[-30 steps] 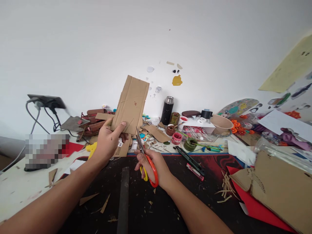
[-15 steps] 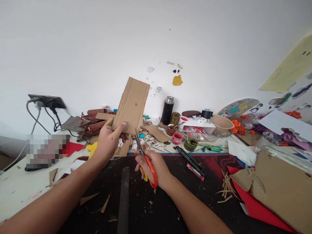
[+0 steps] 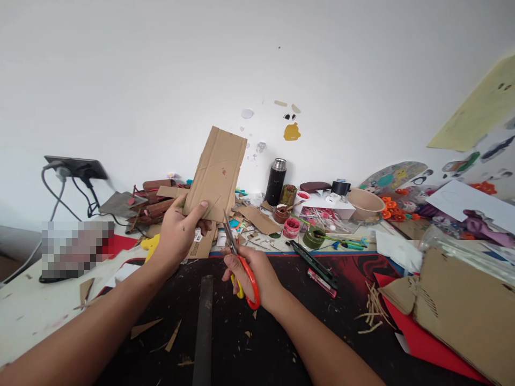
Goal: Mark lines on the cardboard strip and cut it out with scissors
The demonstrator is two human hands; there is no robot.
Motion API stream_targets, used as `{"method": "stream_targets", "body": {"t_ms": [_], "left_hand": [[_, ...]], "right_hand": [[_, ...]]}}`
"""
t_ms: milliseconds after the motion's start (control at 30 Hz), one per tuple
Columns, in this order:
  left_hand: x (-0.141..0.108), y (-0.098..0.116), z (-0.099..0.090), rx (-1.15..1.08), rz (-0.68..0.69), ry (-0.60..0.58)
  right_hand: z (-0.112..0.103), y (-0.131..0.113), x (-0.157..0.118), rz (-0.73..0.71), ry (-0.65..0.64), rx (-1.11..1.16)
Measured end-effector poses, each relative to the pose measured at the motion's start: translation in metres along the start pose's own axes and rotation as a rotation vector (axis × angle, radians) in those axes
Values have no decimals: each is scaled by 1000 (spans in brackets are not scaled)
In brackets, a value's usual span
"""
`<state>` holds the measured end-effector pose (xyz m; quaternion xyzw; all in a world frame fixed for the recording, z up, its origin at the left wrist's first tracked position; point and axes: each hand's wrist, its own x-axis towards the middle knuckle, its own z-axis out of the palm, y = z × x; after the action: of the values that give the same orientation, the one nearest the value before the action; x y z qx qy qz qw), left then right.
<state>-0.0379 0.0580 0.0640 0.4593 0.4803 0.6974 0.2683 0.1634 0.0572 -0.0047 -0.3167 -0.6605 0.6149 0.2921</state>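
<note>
My left hand (image 3: 183, 224) grips the lower left corner of a brown cardboard piece (image 3: 217, 169), thumb on its face. The piece is tilted upright above the table, with a crease and a short slanting line near its lower edge. In my right hand (image 3: 254, 273) is a pair of scissors (image 3: 248, 284) with orange and yellow handles. Its blades look nearly closed and point up at the lower right corner of the cardboard; I cannot tell if they touch it. Beneath my hands lies a dark mat (image 3: 241, 343) with a metal ruler (image 3: 204, 321) on it.
Cardboard scraps (image 3: 173, 335) litter the mat. A green utility knife (image 3: 314, 264) lies right of my hands, near twine pieces (image 3: 374, 311). Paint jars (image 3: 291, 228) and a black flask (image 3: 276, 182) stand behind. A large cardboard sheet (image 3: 466, 311) is at the right.
Hands, cardboard and scissors hold almost the same pose. The whole view has shifted very slightly.
</note>
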Motion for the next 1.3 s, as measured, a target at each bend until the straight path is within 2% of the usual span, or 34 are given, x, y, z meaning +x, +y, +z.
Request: {"method": "stream_targets", "body": {"t_ms": [600,1300], "left_hand": [[0,2,1,-10,-22,10],[0,1,1,-1,-5,10]], "right_hand": [[1,-5,-1,5,0,3],[-1,3,0,1,1,-3]]}}
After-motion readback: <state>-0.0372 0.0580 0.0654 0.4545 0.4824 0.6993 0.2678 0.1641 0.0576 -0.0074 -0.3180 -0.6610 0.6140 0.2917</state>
